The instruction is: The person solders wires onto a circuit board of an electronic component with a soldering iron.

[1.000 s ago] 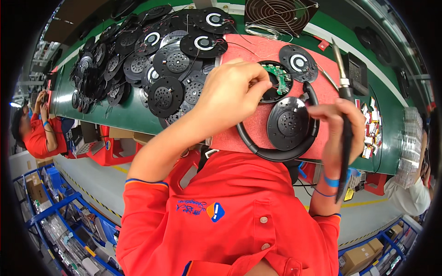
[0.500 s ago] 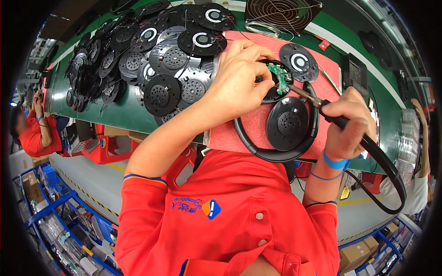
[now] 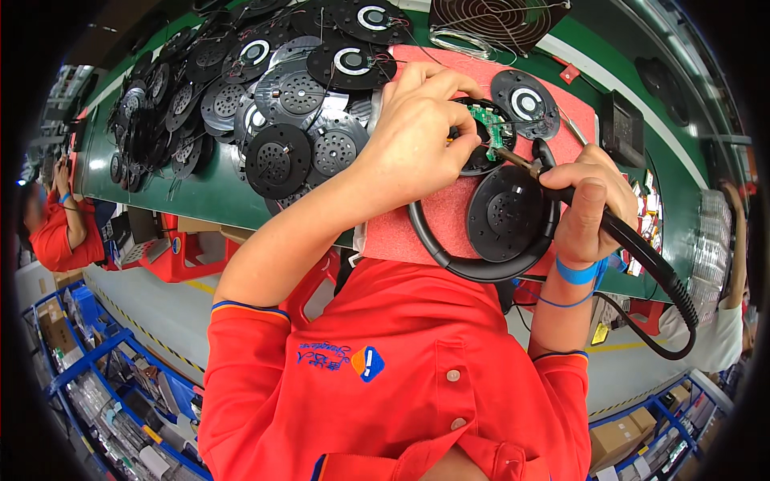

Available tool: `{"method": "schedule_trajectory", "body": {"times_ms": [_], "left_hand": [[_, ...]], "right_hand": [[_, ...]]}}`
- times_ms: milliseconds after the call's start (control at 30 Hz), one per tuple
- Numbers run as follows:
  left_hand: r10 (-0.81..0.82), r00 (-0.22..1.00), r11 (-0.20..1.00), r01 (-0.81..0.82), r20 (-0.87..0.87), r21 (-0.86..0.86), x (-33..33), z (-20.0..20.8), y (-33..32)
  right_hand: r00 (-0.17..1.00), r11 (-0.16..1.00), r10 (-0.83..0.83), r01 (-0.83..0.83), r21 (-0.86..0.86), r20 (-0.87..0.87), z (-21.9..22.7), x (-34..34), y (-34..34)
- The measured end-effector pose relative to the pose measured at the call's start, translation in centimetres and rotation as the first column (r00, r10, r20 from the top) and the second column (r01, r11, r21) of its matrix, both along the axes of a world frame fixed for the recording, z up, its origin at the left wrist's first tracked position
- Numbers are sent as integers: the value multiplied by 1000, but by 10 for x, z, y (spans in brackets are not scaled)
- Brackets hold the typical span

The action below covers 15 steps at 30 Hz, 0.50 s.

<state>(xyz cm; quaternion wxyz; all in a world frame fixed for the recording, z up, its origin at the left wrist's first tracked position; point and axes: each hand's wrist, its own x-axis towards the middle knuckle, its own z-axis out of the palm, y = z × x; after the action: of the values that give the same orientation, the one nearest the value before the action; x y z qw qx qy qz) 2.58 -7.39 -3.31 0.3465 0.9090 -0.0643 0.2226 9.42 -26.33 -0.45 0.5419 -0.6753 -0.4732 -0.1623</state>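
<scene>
My right hand grips a soldering iron by its black handle, with the cord trailing down to the right. The iron's metal tip reaches the lower edge of a green circuit board inside an open headphone ear cup. Over the cup's left side, my left hand is closed in a pinch; what its fingertips hold is hidden. A black headband curves below, joined to a second round ear cup with a perforated face. Beyond the board lies a loose black speaker plate with a white ring, thin wires running from it.
A pink foam mat lies under the headphones on the green table. Many black speaker plates are heaped at left. A fan with a wire grille stands at the back, a black tray at right. Other people sit at both sides.
My right hand has moved a little left, bringing the iron's tip down and left to the circuit board's lower edge. My left hand stays pinched at nearly the same spot.
</scene>
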Motion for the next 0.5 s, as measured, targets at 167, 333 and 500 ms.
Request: {"method": "schedule_trajectory", "body": {"times_ms": [167,333,500], "left_hand": [[2,999,999,0,37,-33,2,-4,1],[-5,1000,1000,5,2,10,-1,1,1],[-5,1000,1000,5,-8,10,-1,1,0]], "right_hand": [[1000,1000,-3,3,-12,1,1,0,0],[999,996,-30,27,-82,-27,6,-7,0],[1000,997,-15,14,-74,-8,5,-6,1]]}}
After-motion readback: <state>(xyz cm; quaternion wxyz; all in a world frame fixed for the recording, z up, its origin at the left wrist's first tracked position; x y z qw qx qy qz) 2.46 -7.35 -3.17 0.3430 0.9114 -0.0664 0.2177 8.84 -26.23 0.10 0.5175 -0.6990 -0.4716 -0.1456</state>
